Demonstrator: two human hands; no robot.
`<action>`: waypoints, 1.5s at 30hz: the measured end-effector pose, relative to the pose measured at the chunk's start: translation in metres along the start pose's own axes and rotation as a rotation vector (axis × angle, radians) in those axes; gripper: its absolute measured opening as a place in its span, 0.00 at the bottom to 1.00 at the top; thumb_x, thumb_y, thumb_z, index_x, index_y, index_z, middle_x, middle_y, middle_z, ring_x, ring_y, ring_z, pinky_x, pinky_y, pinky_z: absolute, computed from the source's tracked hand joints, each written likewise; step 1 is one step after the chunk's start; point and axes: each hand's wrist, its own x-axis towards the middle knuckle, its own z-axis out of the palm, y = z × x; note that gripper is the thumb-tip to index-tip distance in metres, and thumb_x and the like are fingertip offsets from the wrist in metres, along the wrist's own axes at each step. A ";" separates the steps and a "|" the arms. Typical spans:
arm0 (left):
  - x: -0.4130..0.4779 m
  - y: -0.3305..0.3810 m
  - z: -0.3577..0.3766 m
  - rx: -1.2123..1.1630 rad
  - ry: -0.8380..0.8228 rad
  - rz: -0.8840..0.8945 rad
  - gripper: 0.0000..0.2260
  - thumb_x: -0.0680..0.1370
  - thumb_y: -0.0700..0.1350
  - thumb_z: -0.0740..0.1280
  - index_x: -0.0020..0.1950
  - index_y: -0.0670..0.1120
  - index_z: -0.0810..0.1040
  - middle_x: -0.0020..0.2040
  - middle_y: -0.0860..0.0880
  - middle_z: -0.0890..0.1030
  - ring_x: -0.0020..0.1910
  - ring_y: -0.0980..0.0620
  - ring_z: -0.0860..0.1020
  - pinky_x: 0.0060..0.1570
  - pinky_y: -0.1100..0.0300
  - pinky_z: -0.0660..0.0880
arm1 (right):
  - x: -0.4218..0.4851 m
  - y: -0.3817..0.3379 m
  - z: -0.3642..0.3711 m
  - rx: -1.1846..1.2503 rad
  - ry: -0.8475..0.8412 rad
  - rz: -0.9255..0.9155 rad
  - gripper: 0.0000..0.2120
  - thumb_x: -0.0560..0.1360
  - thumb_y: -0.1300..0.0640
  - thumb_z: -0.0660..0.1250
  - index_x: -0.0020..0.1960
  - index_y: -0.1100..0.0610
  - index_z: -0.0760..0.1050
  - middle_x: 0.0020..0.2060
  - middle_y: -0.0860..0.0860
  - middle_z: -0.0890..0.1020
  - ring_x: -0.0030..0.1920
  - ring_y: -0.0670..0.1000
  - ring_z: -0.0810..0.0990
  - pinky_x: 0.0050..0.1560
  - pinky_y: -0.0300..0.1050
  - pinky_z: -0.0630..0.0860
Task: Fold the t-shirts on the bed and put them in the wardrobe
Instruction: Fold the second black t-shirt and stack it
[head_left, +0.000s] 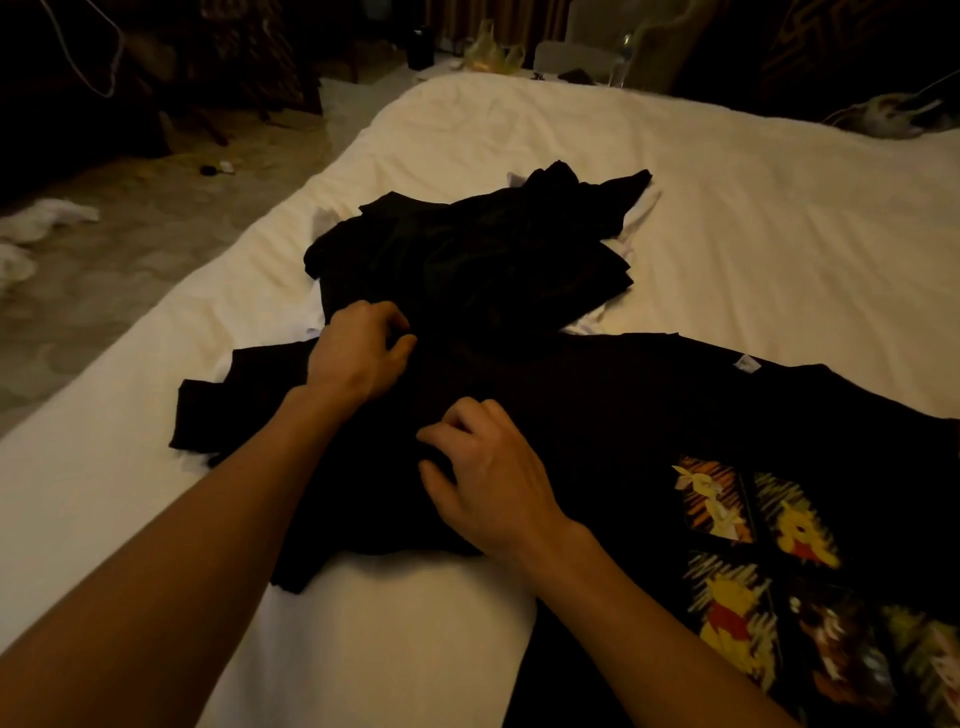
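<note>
Head view shows the left hand (358, 353) and the right hand (488, 467) close together, both with fingers curled down and seemingly pinching the cloth of the black t-shirt (363, 509), which lies spread directly beneath them on the bed (727, 208). To fold it well, I would keep both pinches along one edge, draw the cloth taut, then lay it over evenly so no crease is trapped. Beyond the hands sits a heap of garments (467, 244); a cartoon print (737, 561) lies to their right, on this shirt or another, I cannot tell.
</note>
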 end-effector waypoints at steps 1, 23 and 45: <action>-0.002 0.000 -0.001 -0.002 0.017 0.007 0.07 0.78 0.51 0.69 0.53 0.50 0.80 0.52 0.49 0.77 0.49 0.49 0.78 0.47 0.54 0.75 | 0.000 0.001 -0.001 0.027 -0.018 0.012 0.12 0.76 0.53 0.66 0.58 0.55 0.80 0.48 0.50 0.75 0.48 0.50 0.72 0.46 0.45 0.75; 0.018 0.146 0.017 -0.521 0.072 -0.074 0.01 0.76 0.46 0.71 0.46 0.51 0.82 0.38 0.55 0.81 0.38 0.62 0.79 0.39 0.70 0.72 | -0.033 0.063 -0.105 0.241 0.272 0.490 0.07 0.74 0.50 0.71 0.41 0.49 0.74 0.29 0.43 0.77 0.34 0.42 0.77 0.36 0.39 0.72; -0.025 0.247 0.144 -0.366 -0.216 -0.049 0.11 0.80 0.43 0.64 0.61 0.45 0.77 0.57 0.48 0.80 0.53 0.52 0.78 0.54 0.59 0.73 | -0.145 0.185 -0.141 0.034 0.087 0.661 0.09 0.78 0.43 0.64 0.46 0.48 0.76 0.36 0.44 0.79 0.39 0.46 0.78 0.40 0.45 0.77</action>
